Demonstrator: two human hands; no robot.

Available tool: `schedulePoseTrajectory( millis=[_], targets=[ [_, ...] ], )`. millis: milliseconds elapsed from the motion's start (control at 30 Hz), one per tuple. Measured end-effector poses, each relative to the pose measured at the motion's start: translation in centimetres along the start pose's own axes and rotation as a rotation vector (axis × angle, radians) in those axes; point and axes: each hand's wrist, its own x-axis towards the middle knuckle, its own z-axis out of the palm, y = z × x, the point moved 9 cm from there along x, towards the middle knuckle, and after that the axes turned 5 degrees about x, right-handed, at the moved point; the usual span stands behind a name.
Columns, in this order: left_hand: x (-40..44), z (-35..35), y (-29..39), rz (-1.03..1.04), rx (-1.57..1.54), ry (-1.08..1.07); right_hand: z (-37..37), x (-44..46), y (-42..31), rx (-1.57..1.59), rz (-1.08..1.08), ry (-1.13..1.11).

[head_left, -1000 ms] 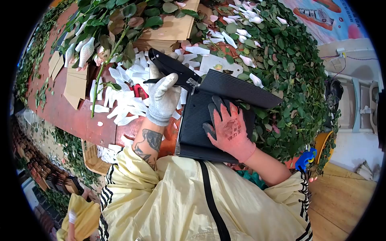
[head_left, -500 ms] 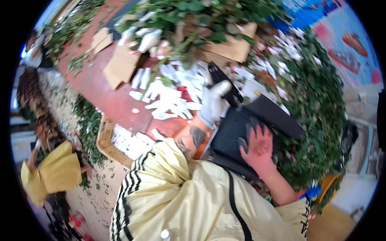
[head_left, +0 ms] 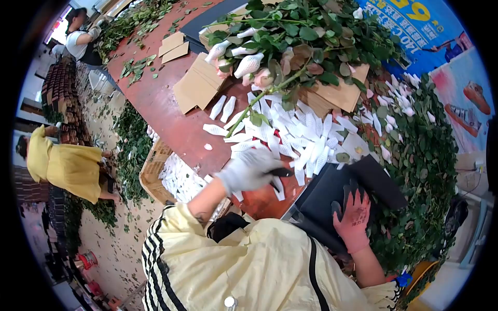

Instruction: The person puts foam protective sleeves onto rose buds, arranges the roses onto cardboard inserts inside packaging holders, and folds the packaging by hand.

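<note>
My left hand, in a pale grey-white glove, is closed around a black stapler-like tool. It hovers over the near table edge, slightly blurred, and the glove hides most of the tool. My right hand, in a pink glove with dark fingers, lies with fingers apart on a black ribbed sheet. A raised black flap stands at the far side of that sheet. Beyond my left hand, many white mesh flower sleeves lie heaped on the red table.
Leafy roses, some in sleeves, lie at the back beside cardboard pieces. Dense cut foliage banks up on the right. A tan basket holds white sleeves. Two people, one in yellow, are on the left.
My left hand has moved down and left with the black tool, away from the sheet's far side. My right hand stays on the sheet. The camera view has shifted.
</note>
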Motion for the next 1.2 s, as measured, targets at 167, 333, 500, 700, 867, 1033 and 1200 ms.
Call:
schedulePoseTrajectory(
  millis=[167,333,500,700,867,1033,1200],
  targets=[
    [-6.9,-12.5,-16.0,-0.63,0.243,0.856,0.3,-0.3,-0.1,0.033,-0.028,0.02],
    [-5.3,-12.0,-22.6,-0.925,0.52,0.432,0.8,-0.8,0.9,0.054,-0.001,0.05],
    [-8.2,-10.5,-27.0,-0.948,0.325,0.539,0.5,0.1,1.1,0.037,0.086,-0.013],
    [-12.9,-10.5,-26.8,-0.9,0.083,0.63,1.1,-0.5,1.5,0.034,0.03,0.065],
    [-13.4,-9.8,-27.6,-0.897,0.03,0.65,1.4,-0.4,2.3,0.037,0.069,0.072],
    [-17.4,-11.8,-26.2,-1.168,0.104,1.014,0.8,-0.3,1.1,0.058,0.019,0.071],
    [-18.8,-15.8,-13.7,-0.829,0.119,1.588,-0.1,-0.5,0.4,0.005,-0.052,0.154]
  ],
)
